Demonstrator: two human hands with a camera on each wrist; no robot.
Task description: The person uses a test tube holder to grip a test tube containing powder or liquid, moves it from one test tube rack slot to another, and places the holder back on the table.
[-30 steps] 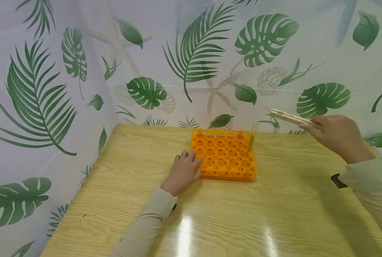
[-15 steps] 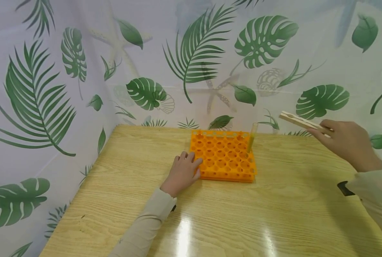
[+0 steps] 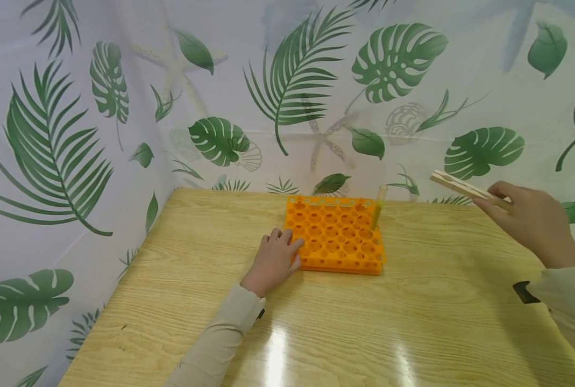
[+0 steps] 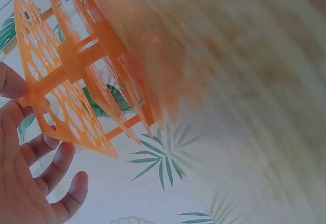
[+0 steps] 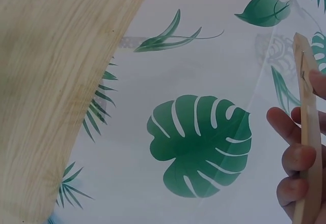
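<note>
An orange test tube rack (image 3: 333, 239) stands on the table, its tiers full of round holes. One glass test tube (image 3: 378, 208) with yellowish-green liquid leans slightly in a hole at the rack's right side. My left hand (image 3: 272, 260) holds the rack's left front corner; in the left wrist view its thumb and fingers (image 4: 53, 165) bend about the end of the perforated top tier. Well to the right of the tube, raised above the table, my right hand (image 3: 534, 220) grips a wooden test tube clamp (image 3: 461, 186). The clamp's tip points left, with nothing in it.
The pale wooden table (image 3: 316, 328) runs back to a white cloth backdrop (image 3: 268, 70) printed with green leaves. Its left edge slopes along the same cloth. Dark bands show at both wrists.
My right hand has drawn to the right and slightly down with the clamp, away from the tube. The left hand and the rack have stayed in place.
</note>
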